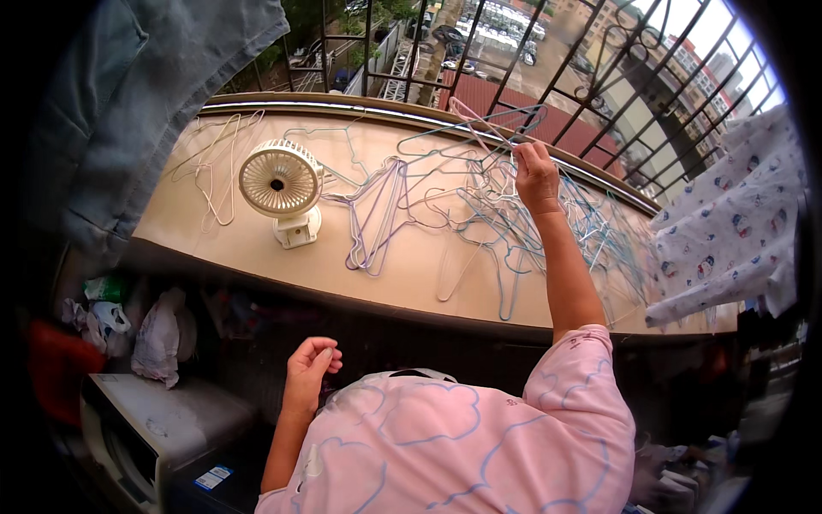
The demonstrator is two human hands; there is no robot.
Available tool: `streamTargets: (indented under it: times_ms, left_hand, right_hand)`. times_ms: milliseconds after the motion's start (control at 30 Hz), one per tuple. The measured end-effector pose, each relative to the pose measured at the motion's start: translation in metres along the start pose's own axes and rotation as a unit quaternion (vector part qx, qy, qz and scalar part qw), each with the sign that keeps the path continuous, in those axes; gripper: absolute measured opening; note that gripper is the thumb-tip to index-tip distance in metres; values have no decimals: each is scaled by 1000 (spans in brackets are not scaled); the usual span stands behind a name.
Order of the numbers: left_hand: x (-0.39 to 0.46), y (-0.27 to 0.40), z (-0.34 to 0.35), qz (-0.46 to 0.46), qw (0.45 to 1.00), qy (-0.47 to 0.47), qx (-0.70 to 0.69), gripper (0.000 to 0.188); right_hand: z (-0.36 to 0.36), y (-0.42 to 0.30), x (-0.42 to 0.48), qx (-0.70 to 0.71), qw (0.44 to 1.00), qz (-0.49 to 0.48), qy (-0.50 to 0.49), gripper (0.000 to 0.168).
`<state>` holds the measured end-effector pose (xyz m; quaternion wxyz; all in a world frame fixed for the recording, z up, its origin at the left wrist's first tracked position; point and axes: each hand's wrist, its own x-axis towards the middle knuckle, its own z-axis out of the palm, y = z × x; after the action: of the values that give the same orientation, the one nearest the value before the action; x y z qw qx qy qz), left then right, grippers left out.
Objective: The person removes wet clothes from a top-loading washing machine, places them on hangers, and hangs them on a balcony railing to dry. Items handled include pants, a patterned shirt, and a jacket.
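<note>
My right hand (537, 178) is over a tangled heap of wire clothes hangers (581, 218), its fingers pinched on hangers at the heap's far side. A pink hanger (472, 115) and a teal hanger (443, 142) run up to those fingers; exactly which ones are gripped is partly hidden. Apart from the ledge, my left hand (313, 361) hovers before my body, fingers curled in, with nothing visible in it. Left of the heap lies a small bundle of purple and white hangers (376, 218).
A cream clip-on fan (280, 180) stands on the wooden ledge (225, 247). More hangers (221, 170) lie at left. Denim clothing (154, 96) hangs at upper left, and printed cloth (725, 212) at right. Window bars (571, 58) rise behind. Below left are a white appliance (173, 411) and plastic bags (160, 340).
</note>
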<state>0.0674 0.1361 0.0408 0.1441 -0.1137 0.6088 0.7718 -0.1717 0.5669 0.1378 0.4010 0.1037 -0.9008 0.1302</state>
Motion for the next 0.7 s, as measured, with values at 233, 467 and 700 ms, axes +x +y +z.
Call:
streamTargets:
  times_ms: [233,467,700]
  left_hand:
    - [113,57,92,291,927,-22,236,59]
    - [165,73,184,454,702,-25,548,66]
    - [192,11,196,444,757,-100,469,36]
  right_hand:
    - [-62,-15,9,86,992,-54,78,7]
    - [-105,-4,-13,217,967,23,133,4]
    - [-95,-5,-31,598,757,235,121,10]
